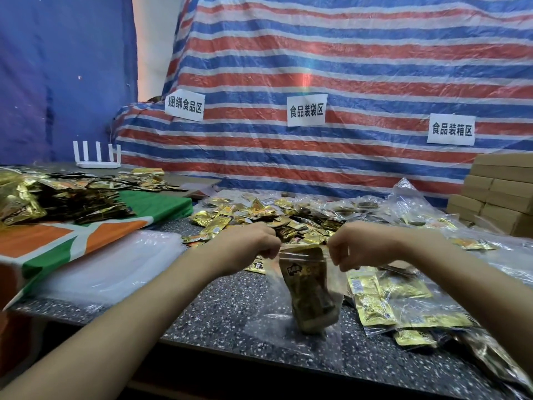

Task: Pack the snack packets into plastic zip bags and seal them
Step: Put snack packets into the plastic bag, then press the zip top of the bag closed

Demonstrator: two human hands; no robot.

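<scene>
Both left hand (255,251) and right hand (349,252) pinch the zip bag (313,293), held vertical, mouth upward.

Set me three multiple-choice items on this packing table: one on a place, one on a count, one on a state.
1. Where do the stacked cardboard boxes stand?
A. at the far right of the table
B. at its far left
C. under the hands

2. How many white signs hang on the striped tarp?
A. two
B. three
C. five

3. How is the zip bag between the left hand and right hand?
A. flat and empty
B. held upright by its top edge, packets inside
C. packed in a box

Key: 1 A, the boxes are stacked at the right edge; 2 B, three signs show in a row; 3 B, both hands pinch its top, and packets fill it.
</scene>
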